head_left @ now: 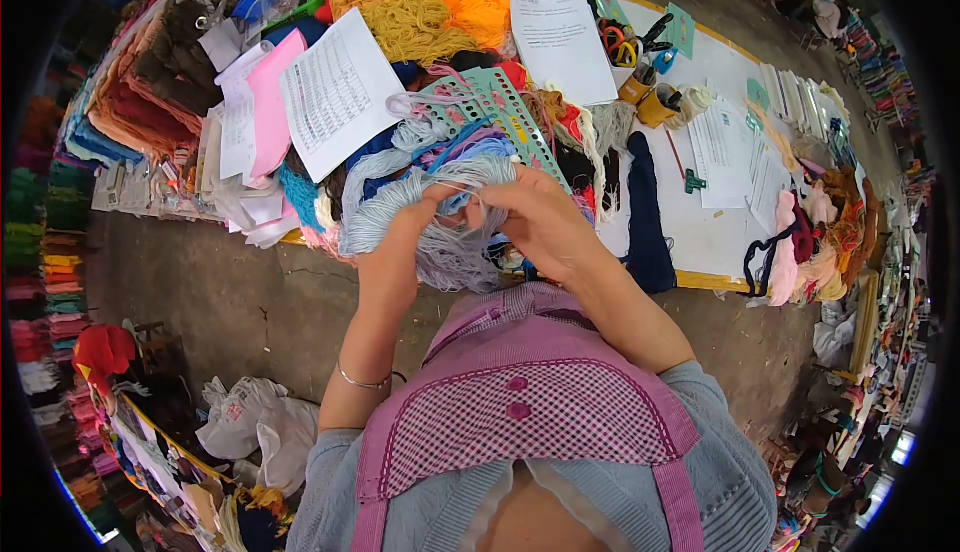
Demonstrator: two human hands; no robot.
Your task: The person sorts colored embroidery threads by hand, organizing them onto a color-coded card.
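Note:
A loose hank of pale grey-blue yarn (385, 214) is held over the near edge of the table, its strands hanging down below my hands. My left hand (408, 232) is closed round the hank, with the yarn spread to its left. My right hand (535, 217) has its fingers curled at the right end of the same strands, close to my left hand. Just beyond lies a green card with rows of holes (515, 122), partly covered by blue and lilac yarn (470, 152).
Printed sheets (340, 97) and orange yarn (480, 7) lie across the table. Scissors (625, 52) and yellow tape rolls (657, 107) are to the right, near a navy yarn bundle (650, 222). White plastic bags (260, 422) rest on the floor at lower left.

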